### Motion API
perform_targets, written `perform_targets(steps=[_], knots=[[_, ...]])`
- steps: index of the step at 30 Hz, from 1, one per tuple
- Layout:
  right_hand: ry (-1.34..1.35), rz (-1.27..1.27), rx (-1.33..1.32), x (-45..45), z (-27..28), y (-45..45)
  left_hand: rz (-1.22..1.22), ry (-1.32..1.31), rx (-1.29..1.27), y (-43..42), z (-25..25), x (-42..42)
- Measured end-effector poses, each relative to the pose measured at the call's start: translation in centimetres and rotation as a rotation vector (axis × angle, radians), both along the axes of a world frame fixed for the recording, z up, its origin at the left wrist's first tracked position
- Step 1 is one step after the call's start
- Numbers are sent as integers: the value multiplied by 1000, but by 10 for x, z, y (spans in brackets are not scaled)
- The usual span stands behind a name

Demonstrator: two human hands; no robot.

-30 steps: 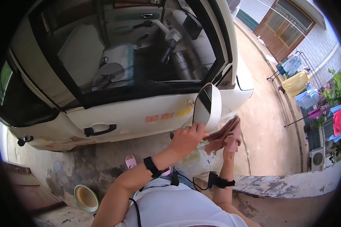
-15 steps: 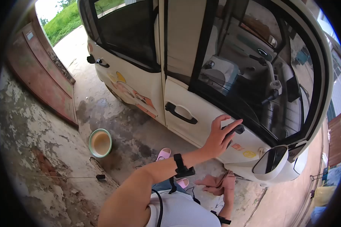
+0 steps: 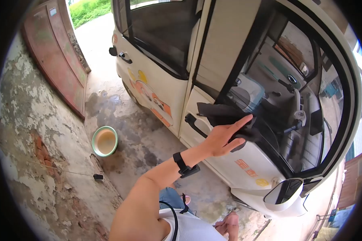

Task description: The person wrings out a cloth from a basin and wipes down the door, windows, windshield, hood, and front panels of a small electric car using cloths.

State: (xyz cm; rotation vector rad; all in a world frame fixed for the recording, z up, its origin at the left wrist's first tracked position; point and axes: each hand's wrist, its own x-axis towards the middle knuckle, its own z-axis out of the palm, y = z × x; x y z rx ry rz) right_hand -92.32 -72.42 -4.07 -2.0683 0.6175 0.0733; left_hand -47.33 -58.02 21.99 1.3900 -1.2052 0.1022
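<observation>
White microcar [image 3: 225,44] is the biggest item, runs diagonally from top centre down to lower right, black-framed windows, cabin visible through the front one. Next, wall [image 3: 24,116] on the left, paint peeling, brick-red patches exposed. Concrete floor [image 3: 149,138] between wall and car, damp-looking dark patches. Red-brown door [image 3: 56,52] upper left, at the far end of the wall. Cartoon decal [image 3: 151,98] in orange and yellow on the car's rear side. Dark cloth [image 3: 217,114] is at the front door, by the lower window edge, one flap spread out above the door handle [image 3: 196,126]; can't tell how much of it touches the panel. Left hand [image 3: 225,138] holds that cloth, back of hand up, index stretched forward, thumb well apart from it, cloth showing between the two; other fingers hidden. Side mirror [image 3: 283,190] sits near the car's front, lower right. Basin [image 3: 94,145] with green rim stands on the floor near the wall, murky tan liquid inside. Right hand [image 3: 231,221] is low, near the bottom edge, with dusty-pink cloth [image 3: 221,228] bunched at it; can't tell how its fingers are set. Black wrist strap [image 3: 179,161] on the left wrist. Smallest: black box [image 3: 98,176] on a cord by the wall.
</observation>
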Motion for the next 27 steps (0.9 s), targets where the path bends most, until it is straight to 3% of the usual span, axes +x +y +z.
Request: perform_targets(steps=[1,2,3,4,6,8,9,10,12,13,14,15,16,18,20,22,23,24,25,27], knots=[[-157,-100,116,3,26,15,52,-149,203,-7,-13,8],[-287,-34,-60,43,103,54,76,-305,395,-16,-25,16],[-192,-99,-207,31,84,47,70,-526,433,-23,-37,26],[92,-161,-89,24,87,42,62,-754,439,-31,-47,35],[18,-259,-90,12,86,43,91,-979,279,-53,-61,42],[50,-41,-484,-8,53,36,82,-932,496,-65,-79,30],[-161,-151,-630,1,68,42,65,-993,469,-81,-92,17],[-145,-181,-632,-8,66,45,48,-1052,446,-98,-115,1],[11,-180,-518,-27,58,56,-293,-701,912,-128,-196,-45],[24,-196,-518,-35,57,56,-393,-776,1076,-134,-149,-71],[140,-227,-310,-41,56,56,-492,-856,1238,-139,-96,-93],[251,-256,-99,-48,57,57,-511,-862,1228,-152,-115,-106],[257,-272,-100,-54,56,61,-550,-881,1104,-168,-149,-120],[-63,-338,-455,-61,57,73,-593,-896,977,-179,-164,-130],[-43,-430,-417,-63,60,94,-208,-1092,242,-181,-159,-119],[-13,-513,-375,-74,62,111,-105,-1207,194,-190,-134,-105],[24,-590,-160,-82,59,119,14,-1323,145,-190,-128,-100],[58,-660,55,-87,58,124,39,-1211,132,-182,-138,-94],[55,-666,50,-85,63,125,69,-1100,112,-172,-126,-86],[56,-720,-81,-78,74,128,-154,-955,234,-149,-74,-60]])
